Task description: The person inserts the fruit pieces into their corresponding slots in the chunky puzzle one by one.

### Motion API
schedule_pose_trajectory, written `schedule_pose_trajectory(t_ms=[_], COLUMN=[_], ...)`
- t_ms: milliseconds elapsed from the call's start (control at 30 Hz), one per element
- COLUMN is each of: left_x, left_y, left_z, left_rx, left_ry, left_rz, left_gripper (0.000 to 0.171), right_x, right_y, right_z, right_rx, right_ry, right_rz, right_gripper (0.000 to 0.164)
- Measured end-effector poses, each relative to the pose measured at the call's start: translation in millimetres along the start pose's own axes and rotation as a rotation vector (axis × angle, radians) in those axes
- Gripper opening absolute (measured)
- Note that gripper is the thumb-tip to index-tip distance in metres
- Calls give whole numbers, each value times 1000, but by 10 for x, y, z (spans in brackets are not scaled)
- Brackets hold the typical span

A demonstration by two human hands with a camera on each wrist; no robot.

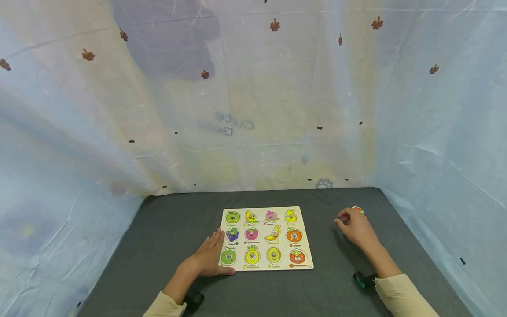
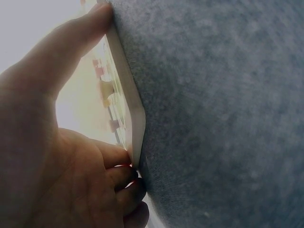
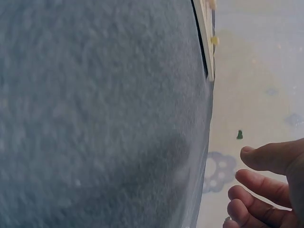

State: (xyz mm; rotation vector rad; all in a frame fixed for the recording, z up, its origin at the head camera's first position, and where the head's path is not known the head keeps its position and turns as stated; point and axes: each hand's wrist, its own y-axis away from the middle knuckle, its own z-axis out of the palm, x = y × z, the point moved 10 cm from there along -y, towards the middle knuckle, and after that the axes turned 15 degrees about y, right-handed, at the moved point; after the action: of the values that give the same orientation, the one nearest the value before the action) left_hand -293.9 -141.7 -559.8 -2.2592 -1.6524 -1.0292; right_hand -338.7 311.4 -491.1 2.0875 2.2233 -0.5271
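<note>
A wooden fruit puzzle board (image 1: 261,269) lies flat on the dark table, its colourful pictures in rows and small knobs on its surface. My left hand (image 1: 210,256) rests against the board's left side, fingers along that edge and thumb at the near left corner. In the left wrist view, thumb and fingertips touch the rim of the board (image 2: 124,80). Right of the board, my right hand (image 1: 355,229) hovers with loosely bent fingers (image 3: 256,183) and nothing between them. Just beyond it is a round red, orange and green piece (image 1: 358,210), partly hidden by the hand.
Dark grey cloth covers the table (image 1: 178,229). A pale patterned curtain (image 1: 253,110) hangs behind it and along both sides. Black straps, one with a green part (image 1: 360,280), sit at the wrists.
</note>
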Motion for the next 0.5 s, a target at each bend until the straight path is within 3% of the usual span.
schedule_pose_trajectory(t_ms=[500], left_x=[36], left_y=[9], left_z=[-29], left_rx=[-2], left_ry=[-2], left_rz=[-2], left_gripper=[130], right_x=[380], right_y=[-74], right_z=[-36], right_rx=[40], right_ry=[26], right_rz=[142], right_gripper=[27])
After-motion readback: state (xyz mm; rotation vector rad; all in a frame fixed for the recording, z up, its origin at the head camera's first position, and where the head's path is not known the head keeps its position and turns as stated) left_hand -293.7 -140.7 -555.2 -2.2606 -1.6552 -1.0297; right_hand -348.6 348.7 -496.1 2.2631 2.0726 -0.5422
